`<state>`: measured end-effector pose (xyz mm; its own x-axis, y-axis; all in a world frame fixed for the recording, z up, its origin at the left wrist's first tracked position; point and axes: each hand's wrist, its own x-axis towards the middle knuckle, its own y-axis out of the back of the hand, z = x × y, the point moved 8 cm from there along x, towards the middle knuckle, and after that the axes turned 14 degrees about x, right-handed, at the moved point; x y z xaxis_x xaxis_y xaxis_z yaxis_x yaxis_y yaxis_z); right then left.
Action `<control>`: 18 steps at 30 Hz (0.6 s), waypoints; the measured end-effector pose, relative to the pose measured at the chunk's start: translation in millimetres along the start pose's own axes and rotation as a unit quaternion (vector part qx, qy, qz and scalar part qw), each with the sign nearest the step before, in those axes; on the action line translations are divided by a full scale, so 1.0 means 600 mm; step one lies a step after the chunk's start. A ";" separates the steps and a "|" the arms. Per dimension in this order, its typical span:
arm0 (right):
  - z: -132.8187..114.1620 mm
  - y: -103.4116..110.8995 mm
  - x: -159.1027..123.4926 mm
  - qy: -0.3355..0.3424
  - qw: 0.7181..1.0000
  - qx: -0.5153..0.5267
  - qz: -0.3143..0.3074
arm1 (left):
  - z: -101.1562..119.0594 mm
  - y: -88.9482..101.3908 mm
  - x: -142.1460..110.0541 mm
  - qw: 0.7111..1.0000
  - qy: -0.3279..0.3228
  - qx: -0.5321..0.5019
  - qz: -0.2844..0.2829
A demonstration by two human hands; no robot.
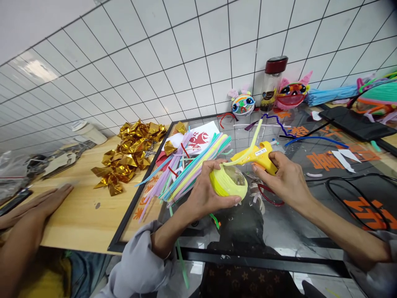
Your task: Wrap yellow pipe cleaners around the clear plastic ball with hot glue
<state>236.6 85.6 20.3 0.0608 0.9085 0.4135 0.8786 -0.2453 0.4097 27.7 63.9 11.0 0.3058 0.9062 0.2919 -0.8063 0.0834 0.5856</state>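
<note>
My left hand is closed around a clear round ball partly wrapped in yellow pipe cleaner. A loose yellow pipe cleaner rises from the ball's top and stretches up to the right. Gripped in my right hand is a yellow glue gun, its nozzle pointing left, close to the top of the ball. Whether the nozzle touches the ball is hard to see. Just left of the ball lies a bundle of pastel pipe cleaners.
Folded gold paper pieces pile up at left, near another person's hands. Decorated balls, a lidded glass bottle and a black phone stand or lie at the back. A black cable loops at right.
</note>
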 end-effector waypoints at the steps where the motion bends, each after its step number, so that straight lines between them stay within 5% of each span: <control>1: 0.000 0.000 0.000 -0.003 1.000 0.002 0.001 | 0.002 0.001 0.000 1.000 -0.005 0.005 -0.002; 18: 0.004 0.007 0.001 -0.010 1.000 0.005 0.021 | 0.015 0.012 0.000 0.996 -0.045 0.073 -0.023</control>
<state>241.5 86.0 20.1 0.1067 0.9039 0.4143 0.8794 -0.2802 0.3849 26.6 60.8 21.8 0.3909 0.8611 0.3252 -0.7094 0.0567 0.7025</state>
